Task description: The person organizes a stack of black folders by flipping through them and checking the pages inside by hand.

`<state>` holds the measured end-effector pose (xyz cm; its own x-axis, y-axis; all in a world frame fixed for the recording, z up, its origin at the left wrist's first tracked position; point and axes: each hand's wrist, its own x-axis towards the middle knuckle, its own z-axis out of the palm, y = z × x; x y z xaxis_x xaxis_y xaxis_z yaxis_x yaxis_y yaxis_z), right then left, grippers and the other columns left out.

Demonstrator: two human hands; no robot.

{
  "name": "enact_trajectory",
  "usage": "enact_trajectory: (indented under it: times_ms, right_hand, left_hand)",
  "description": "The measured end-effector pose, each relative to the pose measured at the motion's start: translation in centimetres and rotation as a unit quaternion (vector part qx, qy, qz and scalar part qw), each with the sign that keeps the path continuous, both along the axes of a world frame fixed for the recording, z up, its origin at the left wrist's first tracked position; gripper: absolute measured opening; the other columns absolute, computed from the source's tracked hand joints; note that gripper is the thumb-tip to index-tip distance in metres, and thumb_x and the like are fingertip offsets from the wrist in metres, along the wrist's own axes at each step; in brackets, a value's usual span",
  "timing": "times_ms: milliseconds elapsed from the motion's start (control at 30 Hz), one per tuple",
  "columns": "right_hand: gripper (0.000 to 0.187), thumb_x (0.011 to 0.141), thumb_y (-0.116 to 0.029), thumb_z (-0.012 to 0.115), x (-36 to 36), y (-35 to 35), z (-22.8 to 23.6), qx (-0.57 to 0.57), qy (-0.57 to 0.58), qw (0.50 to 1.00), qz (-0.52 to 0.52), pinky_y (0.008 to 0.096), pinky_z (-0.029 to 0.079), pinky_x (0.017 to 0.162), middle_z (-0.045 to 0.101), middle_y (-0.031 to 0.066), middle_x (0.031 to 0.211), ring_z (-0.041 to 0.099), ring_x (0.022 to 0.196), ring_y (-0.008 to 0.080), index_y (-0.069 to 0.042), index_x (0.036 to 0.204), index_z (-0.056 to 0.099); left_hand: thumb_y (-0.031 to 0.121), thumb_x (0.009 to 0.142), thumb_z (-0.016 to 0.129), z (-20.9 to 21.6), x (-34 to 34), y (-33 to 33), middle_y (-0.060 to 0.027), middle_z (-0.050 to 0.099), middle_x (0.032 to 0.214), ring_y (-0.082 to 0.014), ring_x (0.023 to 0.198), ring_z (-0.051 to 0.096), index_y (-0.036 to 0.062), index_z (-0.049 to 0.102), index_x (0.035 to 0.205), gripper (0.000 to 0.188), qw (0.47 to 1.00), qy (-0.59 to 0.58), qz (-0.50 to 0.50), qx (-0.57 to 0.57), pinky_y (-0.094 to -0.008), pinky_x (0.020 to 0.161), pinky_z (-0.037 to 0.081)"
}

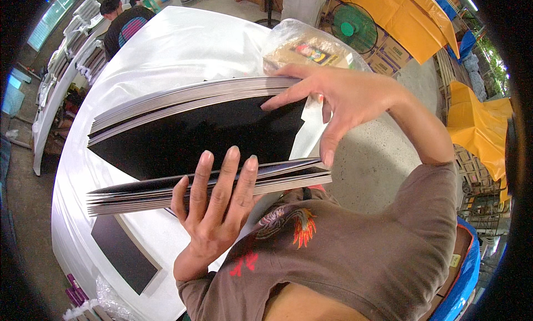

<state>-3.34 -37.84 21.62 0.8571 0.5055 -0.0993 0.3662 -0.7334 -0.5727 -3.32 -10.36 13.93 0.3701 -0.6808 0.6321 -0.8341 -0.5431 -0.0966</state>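
Note:
My left hand [219, 201] grips the nearer stack of thin black boards [139, 199], its fingers laid across the layered pale edges. Beyond it, a farther stack of the same boards [194, 132] stands tilted, its black face toward me and its layered edges on top. My right hand [355, 96] is spread at that stack's right end, with one finger on the black face and others at the top edge. Its thumb touches the right end of the nearer stack. A gap opens between the two stacks. One separate black board [125, 254] lies flat at the near left.
White cloth covers the table [183, 38]. A clear plastic bag with a brown package [302, 46] lies at the far right side. Past the table are a green fan [351, 29], cardboard boxes [388, 54] and a person [125, 24] at the far left.

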Motion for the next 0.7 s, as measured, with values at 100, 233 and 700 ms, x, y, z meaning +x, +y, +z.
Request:
enact_trajectory:
  times_ms: [100, 233, 700]
  right_hand:
    - [0.102, 0.041, -0.052, 0.082, 0.03, -0.04, 0.14, -0.003, 0.001, 1.000, -0.001, 0.0402, 0.029, 0.104, 0.036, 0.0306, 0.132, 0.037, 0.123, 0.0410, 0.000, 0.124, 0.051]
    - [0.101, 0.040, -0.045, 0.084, 0.10, -0.04, 0.11, 0.005, 0.018, 1.000, -0.011, 0.0370, 0.037, 0.093, 0.033, 0.0263, 0.135, 0.040, 0.121, 0.0365, -0.004, 0.125, 0.051]
    - [0.098, 0.040, -0.030, 0.089, 0.26, 0.10, 0.04, 0.000, 0.031, 0.999, -0.012, 0.0312, 0.052, 0.073, 0.028, 0.0157, 0.140, 0.045, 0.117, 0.0265, -0.013, 0.129, 0.050]
  left_hand:
    - [0.046, 0.074, 0.067, 0.06, -0.11, 0.07, -0.0013, 0.059, 0.121, -0.0269, 0.119, 0.048, 0.0177, 0.059, 0.116, 0.051, 1.000, 0.003, 0.000, 0.004, -0.0403, 0.101, 0.026]
    - [0.046, 0.074, 0.067, -0.19, -0.09, 0.10, -0.0014, 0.058, 0.121, -0.0272, 0.119, 0.048, 0.0183, 0.058, 0.117, 0.052, 1.000, -0.001, -0.002, -0.002, -0.0408, 0.101, 0.025]
    - [0.036, 0.083, 0.059, -0.50, -0.45, 0.69, 0.0033, 0.059, 0.121, -0.0211, 0.118, 0.049, 0.0265, 0.061, 0.115, 0.033, 1.000, 0.009, -0.004, -0.014, -0.0358, 0.100, 0.025]
